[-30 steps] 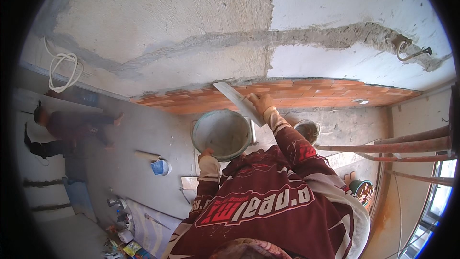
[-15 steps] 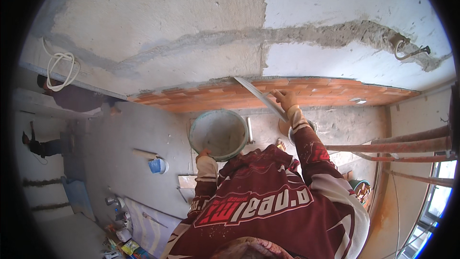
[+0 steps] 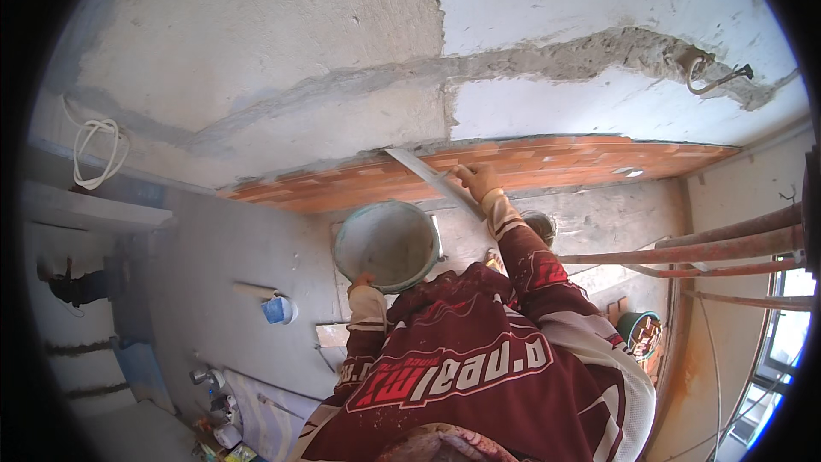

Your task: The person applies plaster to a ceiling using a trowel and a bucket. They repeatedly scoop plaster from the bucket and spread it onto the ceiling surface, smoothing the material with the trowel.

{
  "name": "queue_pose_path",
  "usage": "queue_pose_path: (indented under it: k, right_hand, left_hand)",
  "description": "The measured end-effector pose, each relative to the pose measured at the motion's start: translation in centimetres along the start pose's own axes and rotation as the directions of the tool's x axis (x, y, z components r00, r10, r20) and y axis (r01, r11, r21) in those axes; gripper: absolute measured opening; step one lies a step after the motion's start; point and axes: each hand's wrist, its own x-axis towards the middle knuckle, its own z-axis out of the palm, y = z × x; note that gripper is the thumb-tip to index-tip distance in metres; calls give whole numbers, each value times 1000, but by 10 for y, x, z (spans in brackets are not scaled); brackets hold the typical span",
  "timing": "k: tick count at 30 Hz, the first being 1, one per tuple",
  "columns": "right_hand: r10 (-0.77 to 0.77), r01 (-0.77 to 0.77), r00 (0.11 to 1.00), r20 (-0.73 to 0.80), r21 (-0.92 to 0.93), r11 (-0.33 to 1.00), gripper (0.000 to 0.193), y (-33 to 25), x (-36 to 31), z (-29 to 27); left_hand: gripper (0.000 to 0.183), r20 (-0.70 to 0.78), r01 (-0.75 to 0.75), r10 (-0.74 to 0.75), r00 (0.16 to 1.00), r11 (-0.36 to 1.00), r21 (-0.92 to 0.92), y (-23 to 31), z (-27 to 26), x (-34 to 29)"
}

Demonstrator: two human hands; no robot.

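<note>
My left hand grips the near rim of a round, grey-green plastic basin, which is tilted and shows its grey, coated inside. My right hand is closed round the back of a plastering trowel with a long, pale metal blade. The far tip of the blade meets the wall where the grey plaster ends above a band of orange bricks. The handle is mostly hidden by my fingers.
A dark bucket stands beyond my right forearm. Rusty metal poles reach in from the right, near a green bucket of rubble. A blue-and-white container sits on the floor to the left. White cable hangs from the wall.
My right hand and the trowel have moved left along the top of the bricks. The basin remains in my left hand. The person at far left has mostly dropped out of sight.
</note>
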Motion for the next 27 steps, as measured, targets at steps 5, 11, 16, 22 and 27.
queue_pose_path:
  k: [5, 11, 16, 22, 27]
  right_hand:
    - [34, -31, 996, -84, 32, 999, 43, 21, -2, -43]
    - [61, -70, 983, -174, -45, 997, 44, 20, -15, -101]
    - [35, -58, 977, -209, -109, 992, 44, 41, -12, -154]
    - [0, -12, 996, -85, -145, 989, 39, 20, -40, -194]
    - [-174, 272, 936, 307, -314, 909, 34, -28, -70, -112]
  left_hand:
    - [26, 18, 61, -64, 998, 993, 104, -1, 1, 13]
    - [24, 64, 45, -43, 997, 999, -28, -3, 7, 3]
    - [23, 79, 4, -14, 997, 994, 113, 2, 5, 1]
    - [26, -4, -68, 69, 998, 987, 145, 16, 13, -31]
    - [31, -47, -545, 555, 831, 828, 130, 17, 26, -84]
